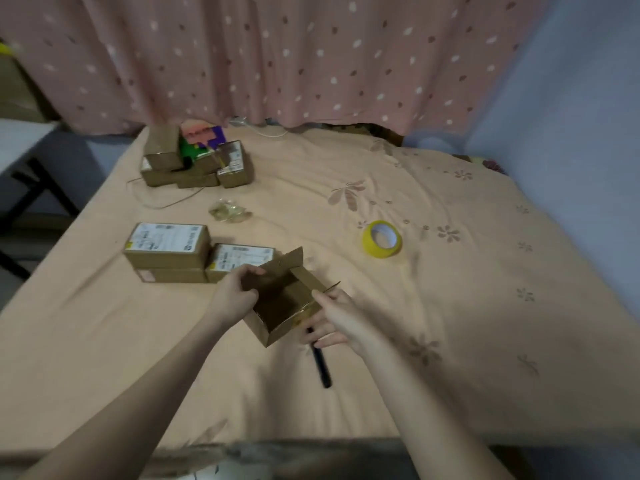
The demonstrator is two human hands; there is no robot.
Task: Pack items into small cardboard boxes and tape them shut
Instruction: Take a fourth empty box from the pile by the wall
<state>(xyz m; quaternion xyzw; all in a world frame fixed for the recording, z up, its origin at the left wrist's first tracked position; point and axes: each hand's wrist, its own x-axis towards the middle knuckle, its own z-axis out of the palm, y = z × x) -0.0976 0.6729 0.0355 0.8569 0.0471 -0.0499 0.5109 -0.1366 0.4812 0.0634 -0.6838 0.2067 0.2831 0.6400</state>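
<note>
Holding an open, seemingly empty cardboard box [282, 299] between the left hand [237, 292] and right hand [330, 318], both grasping its walls; sealed boxes [166, 251] lie just beyond the left hand, yellow tape [382, 239] beyond the right; packing and taping remain.

We see open bed [450, 341] to the right, broken only by the tape roll [382, 239]. On the left, stacked boxes [169, 252] stand just beside the open box [282, 299], blocking that side. A black pen [321, 365] lies under our right hand [334, 320]. Farther back, another pile [194, 164] crowds the left corner.
</note>
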